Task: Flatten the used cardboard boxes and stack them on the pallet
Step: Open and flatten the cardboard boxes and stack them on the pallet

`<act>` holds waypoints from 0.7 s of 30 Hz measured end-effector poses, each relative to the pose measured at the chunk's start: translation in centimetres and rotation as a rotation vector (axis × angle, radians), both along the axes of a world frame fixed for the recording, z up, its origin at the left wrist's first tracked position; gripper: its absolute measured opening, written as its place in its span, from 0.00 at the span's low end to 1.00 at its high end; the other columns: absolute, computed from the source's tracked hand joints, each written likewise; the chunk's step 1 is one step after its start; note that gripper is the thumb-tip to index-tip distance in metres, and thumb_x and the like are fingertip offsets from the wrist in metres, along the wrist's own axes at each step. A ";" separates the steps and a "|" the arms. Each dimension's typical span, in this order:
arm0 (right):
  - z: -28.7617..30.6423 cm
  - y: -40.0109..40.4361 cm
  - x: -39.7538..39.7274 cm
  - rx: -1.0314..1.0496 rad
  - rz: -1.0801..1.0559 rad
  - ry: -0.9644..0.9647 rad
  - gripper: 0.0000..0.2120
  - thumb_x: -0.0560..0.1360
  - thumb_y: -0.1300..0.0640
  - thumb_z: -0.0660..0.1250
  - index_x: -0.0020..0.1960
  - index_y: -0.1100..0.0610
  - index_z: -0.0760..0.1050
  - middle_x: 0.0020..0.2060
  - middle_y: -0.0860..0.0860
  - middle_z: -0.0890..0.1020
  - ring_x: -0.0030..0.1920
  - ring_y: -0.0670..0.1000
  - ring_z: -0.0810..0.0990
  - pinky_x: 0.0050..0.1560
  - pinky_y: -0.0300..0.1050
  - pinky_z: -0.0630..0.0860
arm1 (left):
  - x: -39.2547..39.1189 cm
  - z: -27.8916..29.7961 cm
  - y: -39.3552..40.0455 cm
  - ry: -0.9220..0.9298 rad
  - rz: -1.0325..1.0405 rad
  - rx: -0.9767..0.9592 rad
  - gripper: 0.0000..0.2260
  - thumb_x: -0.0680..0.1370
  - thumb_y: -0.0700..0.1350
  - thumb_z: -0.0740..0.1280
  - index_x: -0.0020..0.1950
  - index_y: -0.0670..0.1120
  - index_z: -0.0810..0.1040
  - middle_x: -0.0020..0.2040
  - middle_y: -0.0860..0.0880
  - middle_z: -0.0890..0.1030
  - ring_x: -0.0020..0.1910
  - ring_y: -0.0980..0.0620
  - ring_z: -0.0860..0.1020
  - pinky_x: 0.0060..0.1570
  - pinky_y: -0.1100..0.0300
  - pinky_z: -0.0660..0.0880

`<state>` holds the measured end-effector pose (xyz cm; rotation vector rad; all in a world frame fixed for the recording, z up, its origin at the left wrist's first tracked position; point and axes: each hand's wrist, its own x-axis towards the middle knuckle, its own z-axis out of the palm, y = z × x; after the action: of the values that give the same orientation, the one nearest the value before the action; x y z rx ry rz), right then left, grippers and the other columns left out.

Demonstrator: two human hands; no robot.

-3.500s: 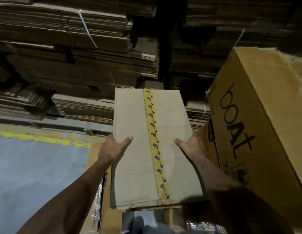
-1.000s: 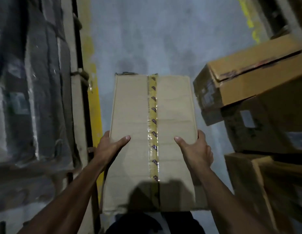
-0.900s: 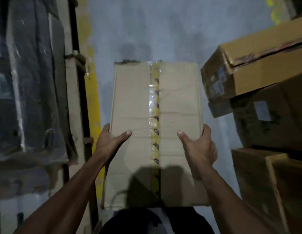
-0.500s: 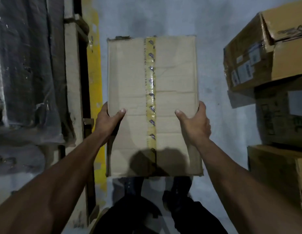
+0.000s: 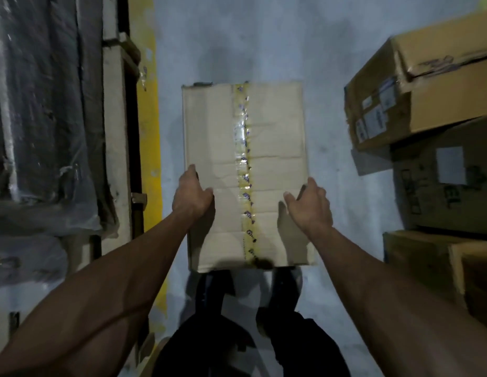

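Colours and Patterns

Cardboard box (image 5: 275,137): pale tan, crossed lengthwise by a yellow tape strip (image 5: 245,170) printed with small purple marks. Floor (image 5: 264,39): mottled grey-blue, with a yellow painted line (image 5: 148,126) at 9 o'clock. Stacked cartons (image 5: 438,104) at 3 o'clock: brown, white labels. Trousers (image 5: 209,346): black.

Open grey floor (image 5: 264,44) runs ahead as a lane between two obstacles. On the left stands a wrapped load (image 5: 43,118) with a pale post (image 5: 115,148) beside a yellow line (image 5: 148,137). On the right, stacked cartons (image 5: 432,110) close that side (the top one juts over the lane). The taped box (image 5: 275,159) fills the middle, leaving strips of bare floor on either side. Shoes (image 5: 285,284) stand just behind its near edge.
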<state>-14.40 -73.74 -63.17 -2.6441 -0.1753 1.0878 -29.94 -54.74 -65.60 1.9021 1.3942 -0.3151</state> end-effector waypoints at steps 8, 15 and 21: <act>19.9 -3.2 -1.1 0.076 -0.132 -0.157 0.35 0.80 0.40 0.63 0.79 0.58 0.59 0.76 0.56 0.65 0.75 0.59 0.64 0.72 0.54 0.64 | 3.6 20.6 -4.4 -0.117 -0.348 0.047 0.29 0.82 0.48 0.64 0.80 0.41 0.58 0.78 0.42 0.63 0.76 0.44 0.63 0.71 0.53 0.61; 36.5 -8.0 -3.5 0.135 -0.403 -0.359 0.38 0.79 0.36 0.61 0.79 0.58 0.61 0.77 0.56 0.65 0.77 0.58 0.62 0.75 0.55 0.62 | 8.2 38.8 -8.7 -0.374 -0.509 0.019 0.23 0.80 0.54 0.65 0.73 0.47 0.71 0.72 0.49 0.74 0.71 0.47 0.71 0.66 0.54 0.67; 50.0 -13.9 -5.1 0.141 -0.651 -0.576 0.38 0.78 0.34 0.62 0.79 0.55 0.61 0.77 0.53 0.65 0.77 0.56 0.61 0.74 0.57 0.63 | 10.8 53.6 -14.8 -0.555 -0.823 0.141 0.22 0.79 0.53 0.66 0.71 0.47 0.74 0.67 0.46 0.78 0.65 0.44 0.75 0.59 0.53 0.72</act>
<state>-19.47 -87.68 -13.14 -2.5130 0.4516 0.1009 -19.11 -69.58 -12.03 2.3662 0.2394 -0.0520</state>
